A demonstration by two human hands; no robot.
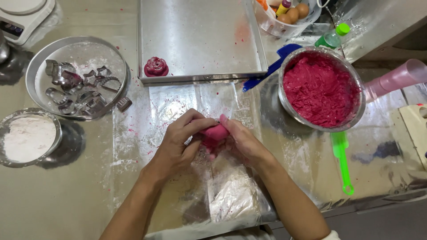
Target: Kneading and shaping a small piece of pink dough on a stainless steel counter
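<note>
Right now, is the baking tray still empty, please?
No, a rose-shaped piece of pink dough already sits near the front left corner of the baking tray.

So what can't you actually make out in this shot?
Head view only:
- Pink dough lump: its shape, wrapped by the left hand and right hand.
- White kitchen scale: cut off by the top-left edge.
- Clear plastic tub of eggs: its contents, cropped by the top edge.

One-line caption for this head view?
Both hands, left hand and right hand, press pink dough beside bowl of dough.
</note>
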